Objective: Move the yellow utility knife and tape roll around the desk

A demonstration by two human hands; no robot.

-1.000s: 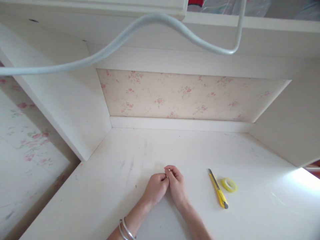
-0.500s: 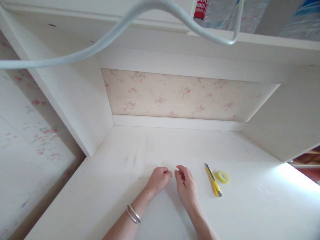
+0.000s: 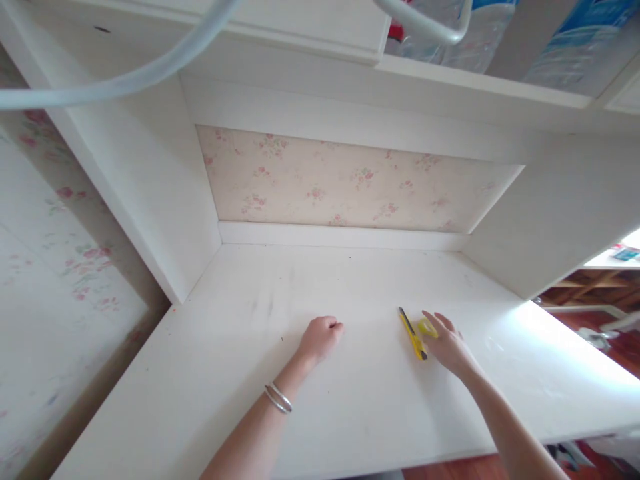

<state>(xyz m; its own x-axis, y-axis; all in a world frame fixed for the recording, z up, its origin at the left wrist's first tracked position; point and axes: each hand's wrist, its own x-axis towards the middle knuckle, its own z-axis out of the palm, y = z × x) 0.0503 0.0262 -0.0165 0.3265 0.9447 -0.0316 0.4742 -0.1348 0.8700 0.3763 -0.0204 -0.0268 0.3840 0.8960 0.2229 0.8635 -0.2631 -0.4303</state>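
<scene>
My left hand (image 3: pixel 321 339) is closed in a loose fist above the middle of the white desk, a silver double bangle (image 3: pixel 279 398) on its wrist. Whatever its fingers may hold is hidden. Over at the right, my right hand (image 3: pixel 449 341) reaches over a yellow roll of tape (image 3: pixel 427 327), fingers apart around it; part of the roll is covered, and I cannot tell whether the fingers touch it. Just left of the roll lies a yellow box cutter (image 3: pixel 413 335), its dark tip pointing away from me.
The white desk (image 3: pixel 240 373) has side panels and an overhead shelf (image 3: pixel 480 83) with plastic bottles (image 3: pixel 570 53). A pale cable or tube (image 3: pixel 150 73) crosses the top of the view. Floral wallpaper (image 3: pixel 320 180) covers the back.
My right hand has moved from beside the left hand over to the tape roll. My left hand stays closed in about the same place. The view has shifted slightly to the right.
</scene>
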